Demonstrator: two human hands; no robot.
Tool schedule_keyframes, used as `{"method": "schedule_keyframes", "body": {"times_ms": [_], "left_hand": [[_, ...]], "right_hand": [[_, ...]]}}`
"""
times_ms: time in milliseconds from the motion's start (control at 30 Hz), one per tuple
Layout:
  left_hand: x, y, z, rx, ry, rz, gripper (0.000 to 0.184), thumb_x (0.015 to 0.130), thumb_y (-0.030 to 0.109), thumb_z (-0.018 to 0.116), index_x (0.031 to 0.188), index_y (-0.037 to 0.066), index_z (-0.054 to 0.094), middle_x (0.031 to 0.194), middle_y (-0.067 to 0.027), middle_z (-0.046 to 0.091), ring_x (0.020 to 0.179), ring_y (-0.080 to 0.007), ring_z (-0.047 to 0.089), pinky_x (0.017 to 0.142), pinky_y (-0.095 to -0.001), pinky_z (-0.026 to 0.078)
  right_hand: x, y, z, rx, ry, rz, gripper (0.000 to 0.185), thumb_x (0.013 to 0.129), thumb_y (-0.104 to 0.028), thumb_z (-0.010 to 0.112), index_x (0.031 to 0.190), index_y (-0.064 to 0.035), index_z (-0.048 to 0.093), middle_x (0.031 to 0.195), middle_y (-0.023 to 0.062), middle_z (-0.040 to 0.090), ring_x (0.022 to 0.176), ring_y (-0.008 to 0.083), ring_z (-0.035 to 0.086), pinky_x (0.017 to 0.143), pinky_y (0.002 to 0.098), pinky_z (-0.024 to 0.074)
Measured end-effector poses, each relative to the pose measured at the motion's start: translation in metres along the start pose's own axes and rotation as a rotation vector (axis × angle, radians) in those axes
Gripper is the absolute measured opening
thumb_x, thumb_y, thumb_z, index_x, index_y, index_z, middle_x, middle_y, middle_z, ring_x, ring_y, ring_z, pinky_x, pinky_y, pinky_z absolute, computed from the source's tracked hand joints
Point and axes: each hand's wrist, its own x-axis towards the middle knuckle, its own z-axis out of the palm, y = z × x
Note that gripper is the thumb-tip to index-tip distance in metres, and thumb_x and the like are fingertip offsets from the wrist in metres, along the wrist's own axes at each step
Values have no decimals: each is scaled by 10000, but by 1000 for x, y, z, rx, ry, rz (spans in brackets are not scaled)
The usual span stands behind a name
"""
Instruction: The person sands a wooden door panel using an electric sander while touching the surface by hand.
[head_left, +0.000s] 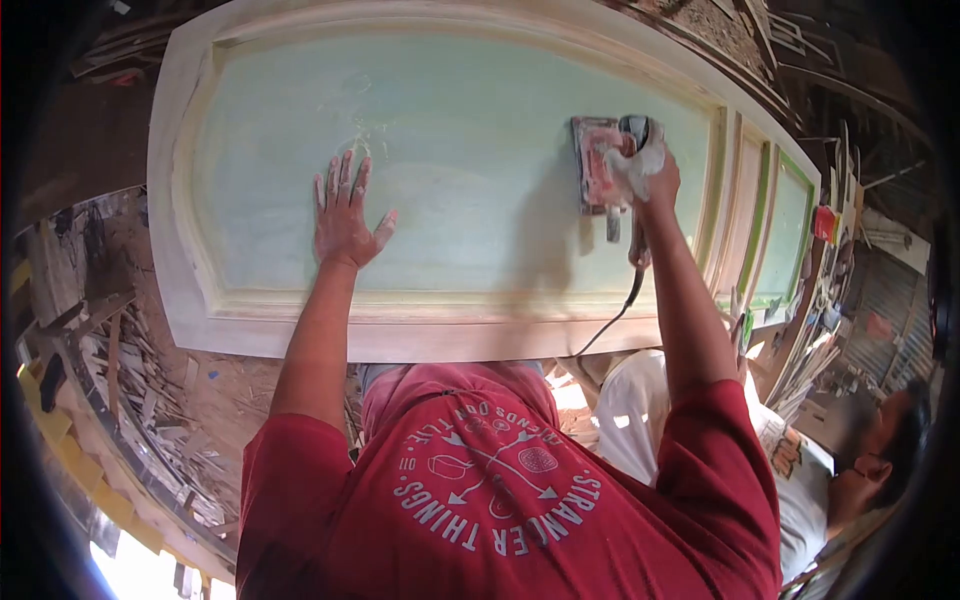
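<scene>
A large wooden door panel (450,230) with a pale green recessed face and bare wood framing lies in front of me. Flat on its left half rests my left hand (345,220), fingers spread and dusty, holding nothing. My right hand (655,175) is wrapped round the top of a red and black electric sander (598,165), which sits on the green face near its right end. A whitish cloth-like piece covers part of that grip. The sander's black cord (628,300) runs down over the panel's near edge.
Close on my right is another person in a white shirt (790,490). Wood scraps (170,430) litter the ground at the left. Thin wood strips (815,350) stand at the right, and a narrower green section (785,235) forms the panel's right end.
</scene>
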Motion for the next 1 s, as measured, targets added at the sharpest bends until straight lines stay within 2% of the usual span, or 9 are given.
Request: {"method": "schedule_keyframes", "body": {"times_ms": [133, 233, 433, 567, 867, 1000], "left_hand": [[2, 2, -4, -1, -7, -13, 1095, 913, 523, 759, 1812, 221, 211, 1876, -121, 197, 1727, -372, 181, 1393, -633, 125], [1, 2, -3, -8, 0, -10, 1088, 916, 521, 754, 1812, 226, 212, 1877, -120, 199, 1726, -374, 186, 1393, -633, 127], [3, 2, -2, -20, 19, -5, 1082, 918, 522, 751, 1812, 230, 216, 1874, -119, 208, 1724, -375, 192, 1395, -631, 127], [1, -1, -1, -19, 20, -5, 1080, 921, 527, 749, 1812, 233, 214, 1876, -115, 203, 1726, -374, 186, 1397, -632, 123], [-3, -1, 2, -19, 31, -1, 1096, 918, 520, 763, 1815, 239, 199, 1879, -111, 194, 1728, -372, 178, 1399, -625, 111], [-2, 1, 0, -14, 31, 3, 1089, 918, 512, 764, 1813, 240, 208, 1877, -108, 201, 1727, -370, 185, 1398, -624, 117]], "right_hand": [[57, -36, -10, 3, -8, 0, 704, 834, -511, 832, 1394, -123, 657, 1163, 237, 811, 1110, 479, 772, 963, 541, 606], [83, -46, -5, 31, 33, 47, 668, 810, -522, 806, 1334, -127, 685, 1177, 210, 817, 1105, 452, 779, 979, 538, 599], [58, -40, -9, 84, 99, 36, 673, 815, -498, 802, 1346, -107, 670, 1161, 218, 813, 1107, 451, 780, 990, 531, 599], [30, -40, -10, 69, 45, 93, 726, 805, -493, 829, 1398, -109, 663, 1180, 189, 818, 1116, 435, 782, 997, 513, 599], [30, -17, -6, 140, 215, 62, 812, 788, -503, 859, 1479, -128, 656, 1221, 199, 819, 1150, 414, 785, 1033, 490, 591], [30, -17, -3, 118, 196, 64, 799, 792, -503, 854, 1474, -134, 659, 1215, 188, 822, 1149, 417, 785, 1030, 488, 592]]}}
